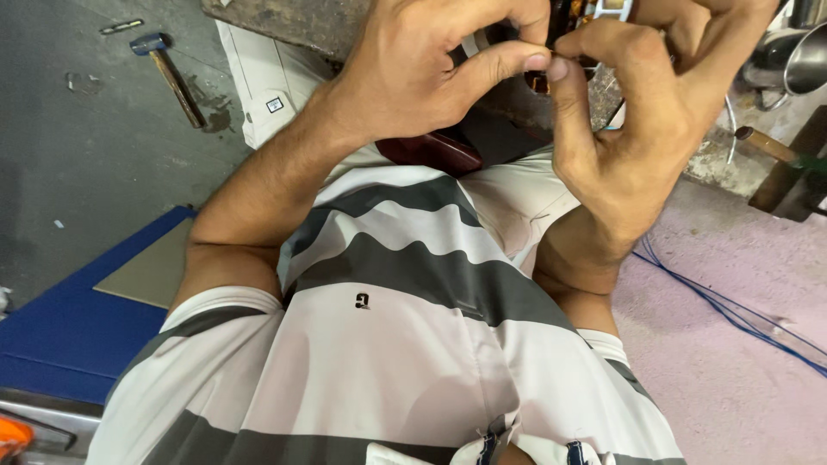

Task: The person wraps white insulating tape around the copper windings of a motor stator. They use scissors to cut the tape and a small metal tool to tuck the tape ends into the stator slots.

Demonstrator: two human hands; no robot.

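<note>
My left hand [422, 73] and my right hand [642, 112] meet at the top of the head view, thumbs touching tip to tip. Together they pinch a small dark and orange object [560, 26] with a white piece [613, 7] at its top; most of it is hidden behind the fingers. Below the hands lies a dark red glossy item [431, 151] on my lap. My striped white and grey shirt [405, 344] fills the lower middle of the view.
A hammer [168, 69] with a wooden handle lies on the grey floor at upper left. A blue mat [77, 327] with a tan board [151, 271] sits at left. Blue wires [732, 310] cross the pink floor at right. Metal vessels [797, 56] and a wooden handle [767, 145] stand upper right.
</note>
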